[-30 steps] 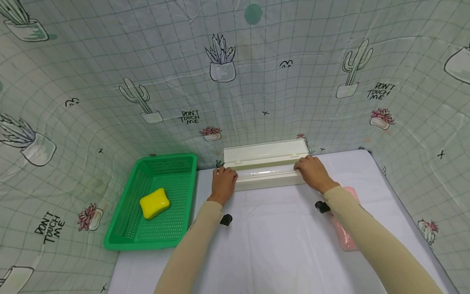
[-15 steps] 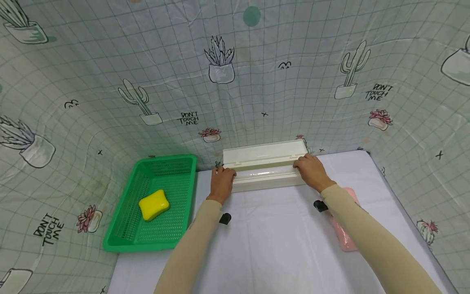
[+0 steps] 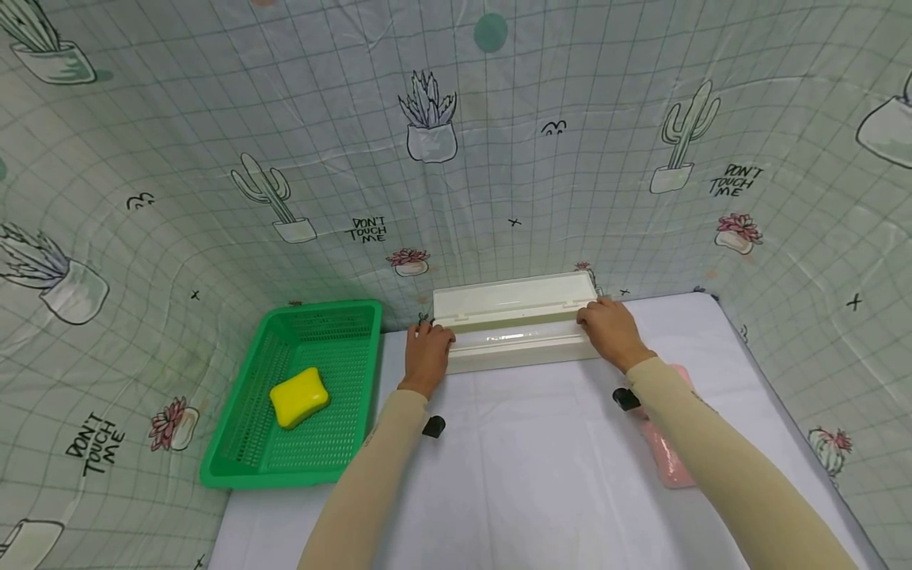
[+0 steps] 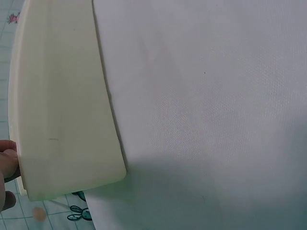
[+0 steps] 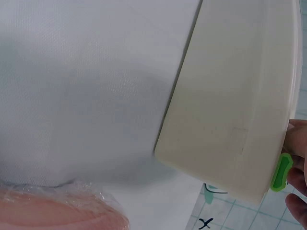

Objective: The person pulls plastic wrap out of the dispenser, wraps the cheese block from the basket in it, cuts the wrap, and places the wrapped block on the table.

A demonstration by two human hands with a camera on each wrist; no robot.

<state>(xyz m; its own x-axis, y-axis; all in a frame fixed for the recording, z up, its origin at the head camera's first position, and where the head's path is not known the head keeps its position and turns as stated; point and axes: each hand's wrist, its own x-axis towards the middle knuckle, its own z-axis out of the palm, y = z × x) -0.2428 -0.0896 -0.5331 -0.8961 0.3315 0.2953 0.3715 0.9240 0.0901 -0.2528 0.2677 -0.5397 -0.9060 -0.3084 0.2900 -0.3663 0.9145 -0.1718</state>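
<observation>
A long white cling film dispenser lies near the back of the table, its lid raised against the backdrop. A shiny roll of clear film is inside. My left hand grips the dispenser's left end, with fingers curled over the upper edge. At the opposite end, my right hand holds the rim in the same way. Beside my right fingers, a green slider shows in the right wrist view. Whether any film is pinched is hidden.
A green plastic basket stands to the left, with a yellow sponge-like block in it. Under my right forearm lies a pink slab covered in clear film. A patterned cloth rises behind and beside the white table.
My left hand has shifted slightly left along the dispenser, and my right hand slightly right. The lid remains raised; basket and pink slab have not moved.
</observation>
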